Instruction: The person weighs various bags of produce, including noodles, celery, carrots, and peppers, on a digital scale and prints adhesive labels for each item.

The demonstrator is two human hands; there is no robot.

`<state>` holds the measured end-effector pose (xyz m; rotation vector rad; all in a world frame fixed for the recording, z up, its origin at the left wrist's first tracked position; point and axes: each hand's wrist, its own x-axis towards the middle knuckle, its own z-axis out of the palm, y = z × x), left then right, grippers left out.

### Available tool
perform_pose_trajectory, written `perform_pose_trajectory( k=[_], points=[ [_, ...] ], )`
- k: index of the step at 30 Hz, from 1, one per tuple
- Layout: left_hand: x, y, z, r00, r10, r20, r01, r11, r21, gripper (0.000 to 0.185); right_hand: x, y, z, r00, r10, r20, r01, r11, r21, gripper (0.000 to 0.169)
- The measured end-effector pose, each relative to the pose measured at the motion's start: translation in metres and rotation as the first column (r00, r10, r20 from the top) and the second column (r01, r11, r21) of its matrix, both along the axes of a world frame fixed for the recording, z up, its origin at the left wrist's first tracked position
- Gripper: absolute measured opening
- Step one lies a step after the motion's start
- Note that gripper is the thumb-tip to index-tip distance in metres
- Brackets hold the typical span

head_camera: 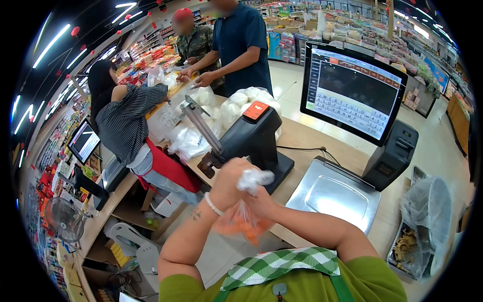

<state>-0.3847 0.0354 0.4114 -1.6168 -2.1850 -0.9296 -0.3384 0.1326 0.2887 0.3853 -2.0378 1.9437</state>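
Observation:
My left hand (230, 183) and my right hand (260, 204) are together in front of my chest, both closed on the gathered neck of a clear plastic bag. The bag's bunched white top (253, 181) sticks out above my fingers. Orange pieces of food (241, 225), blurred, hang in the bag below my hands. Just beyond my hands stands a black bag-sealing stand (247, 132) with a metal arm (203, 126) and a red-orange top panel. To its right lies the steel plate of a counter scale (336, 196).
A touch-screen register (353, 90) stands behind the scale. Bags of white round items (241, 104) sit on the counter. At the right is a metal tray (403, 260) with brown food and plastic. A person in a red apron (128, 109) and two people stand across the counter.

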Motion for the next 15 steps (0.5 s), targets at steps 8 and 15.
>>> perform_pose_trajectory(
  k=[8, 15],
  points=[
    [-0.100, -0.053, -0.082, 0.738, 0.271, 0.619, -0.625, 0.620, 0.474, 0.013, -0.094, -0.045, -0.009, 0.951, -0.019, 0.310, -0.090, 0.939, 0.332, 0.030],
    [-0.109, -0.055, -0.080, 0.547, -0.137, 0.826, -0.669, 0.521, 0.529, 0.014, -0.118, -0.066, -0.016, 0.988, -0.115, 0.101, 0.065, 0.912, 0.405, 0.032]
  ],
)
